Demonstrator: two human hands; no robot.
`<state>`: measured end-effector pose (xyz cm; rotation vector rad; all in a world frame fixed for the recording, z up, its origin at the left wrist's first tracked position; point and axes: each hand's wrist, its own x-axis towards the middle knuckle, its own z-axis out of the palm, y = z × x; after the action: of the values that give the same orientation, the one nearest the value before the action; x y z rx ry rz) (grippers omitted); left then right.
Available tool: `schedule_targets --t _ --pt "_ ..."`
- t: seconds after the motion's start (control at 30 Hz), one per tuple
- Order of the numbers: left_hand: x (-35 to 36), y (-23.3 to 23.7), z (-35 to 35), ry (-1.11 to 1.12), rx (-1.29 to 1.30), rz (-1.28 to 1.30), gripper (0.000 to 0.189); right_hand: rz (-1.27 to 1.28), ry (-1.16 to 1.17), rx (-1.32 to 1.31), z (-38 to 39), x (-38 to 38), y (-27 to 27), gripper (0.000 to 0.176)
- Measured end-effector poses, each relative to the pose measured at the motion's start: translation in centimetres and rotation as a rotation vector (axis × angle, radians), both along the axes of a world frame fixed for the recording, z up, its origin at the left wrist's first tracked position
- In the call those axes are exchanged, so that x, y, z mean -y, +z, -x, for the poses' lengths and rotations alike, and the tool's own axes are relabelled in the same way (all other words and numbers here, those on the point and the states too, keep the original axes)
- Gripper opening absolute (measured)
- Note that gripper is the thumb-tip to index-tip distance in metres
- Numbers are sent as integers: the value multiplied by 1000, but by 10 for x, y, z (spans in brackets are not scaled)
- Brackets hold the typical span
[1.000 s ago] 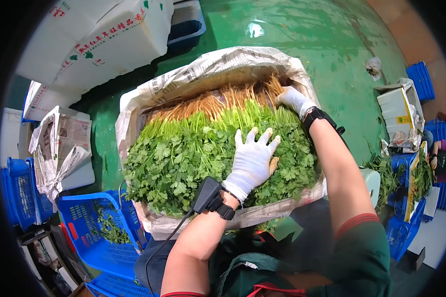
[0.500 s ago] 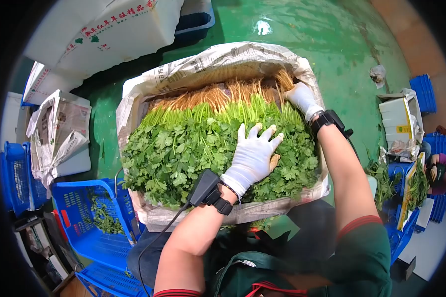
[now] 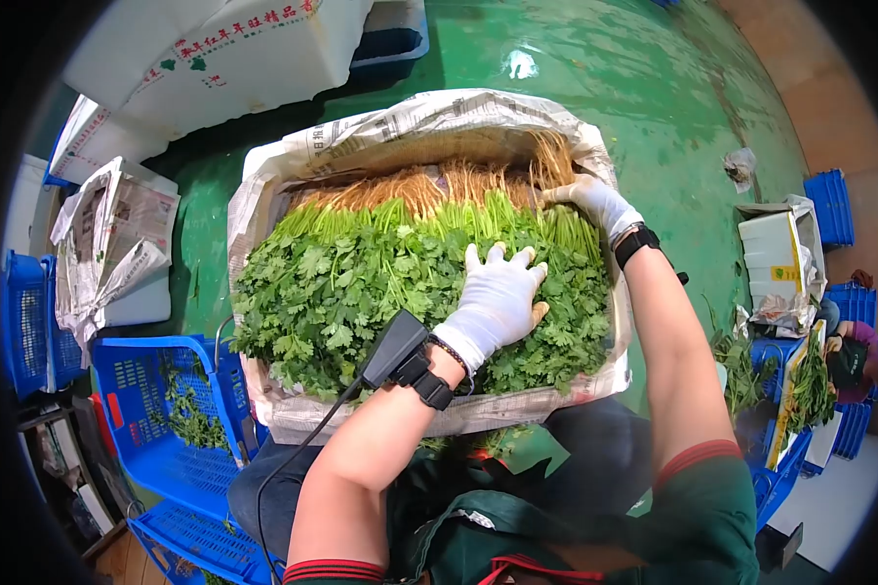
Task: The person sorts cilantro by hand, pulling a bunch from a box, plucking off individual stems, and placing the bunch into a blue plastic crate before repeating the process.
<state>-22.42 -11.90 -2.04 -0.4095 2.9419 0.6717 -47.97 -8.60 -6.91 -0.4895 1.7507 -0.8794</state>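
Observation:
A box lined with newspaper (image 3: pixel 380 421) is packed with coriander (image 3: pixel 332 283), leaves toward me and brown roots (image 3: pixel 468 180) along the far side. My left hand (image 3: pixel 493 297), in a white glove, lies on the leaves right of centre with its fingers spread. At the far right corner, my gloved right hand (image 3: pixel 603 205) is curled at the stems of a coriander bunch, just below its roots. Those roots (image 3: pixel 553 158) stand up against the paper lining. Some of the right fingertips are hidden among the stems.
Blue plastic crates (image 3: pixel 180 419) with loose greens stand at the lower left. White foam boxes (image 3: pixel 234 58) are at the upper left. A paper-covered box (image 3: pixel 132 244) sits on the left. Another person (image 3: pixel 854 361) is at the far right beside greens (image 3: pixel 810 385).
My right hand has shifted slightly, its fingers reaching farther left at the stems. The roots there look more upright and spread. My left hand stays spread on the leaves. The view has shifted slightly.

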Motion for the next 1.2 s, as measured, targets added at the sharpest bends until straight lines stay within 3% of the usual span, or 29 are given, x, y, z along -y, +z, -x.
schedule_targets --t 0.2,0.27,0.33,0.4,0.47,0.53,0.6,0.67,0.7,0.8,0.9,1.03,1.1,1.2 --pt "-4 31 12 21 149 -30 50 141 75 -7 -10 -7 12 25" --pt "-11 41 20 64 16 65 47 94 149 -31 -8 -7 18 28" --pt "-19 21 28 118 -145 46 46 65 167 -79 -9 -7 23 30" --pt "-18 2 41 310 -195 -5 58 108 179 -47 -4 -6 14 31" --pt "-17 -14 45 416 -108 -37 83 145 180 18 -8 -7 16 32" --pt "-21 -14 41 297 -116 42 85 315 245 10 -22 -10 32 34" --pt "-28 0 42 189 50 53 88 308 238 21 -32 -14 45 34" --pt "-39 4 42 196 45 -3 83 52 196 -382 -53 -23 78 31" --pt "-45 3 37 202 13 3 75 209 72 -339 -53 -38 63 29" --pt "-38 -10 13 113 -77 46 55 418 -295 -244 -65 -93 96 26" --pt "-33 -5 9 136 -99 -12 50 506 -459 -386 -87 -128 118 19" --pt "-37 -7 16 127 -28 30 43 691 -369 -454 -111 -150 170 17" --pt "-39 -2 19 72 81 56 34 705 -449 -497 -116 -157 198 16" --pt "-41 -8 23 125 87 42 43 679 -388 -545 -113 -166 220 19"
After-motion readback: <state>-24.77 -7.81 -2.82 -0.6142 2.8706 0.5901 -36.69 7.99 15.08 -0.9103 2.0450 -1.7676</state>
